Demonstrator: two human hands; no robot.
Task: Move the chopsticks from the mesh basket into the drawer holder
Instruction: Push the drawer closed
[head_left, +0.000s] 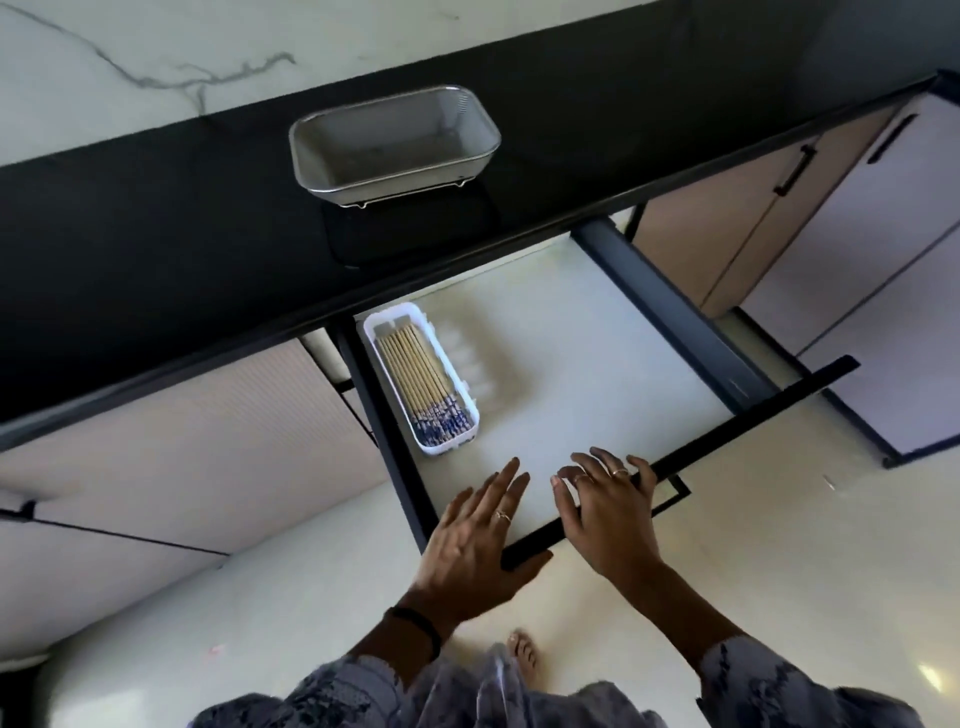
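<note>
A metal mesh basket (395, 143) stands on the black counter with nothing visible inside. Below it a drawer (597, 364) is pulled out. At the drawer's left side sits a white holder (470, 410) filled with several wooden chopsticks (415, 376) with blue patterned ends. My left hand (472, 545) rests flat over the drawer's black front edge, fingers spread, thumb under the edge. My right hand (605, 512) lies on the same edge just to the right, fingers apart over the rim. Neither hand carries anything.
The black front panel of the drawer (727, 431) juts toward me. Beige cabinet doors with black handles (792, 171) stand to the right, a ribbed cabinet front (208, 415) to the left. A pale floor and my bare foot (522, 649) lie below.
</note>
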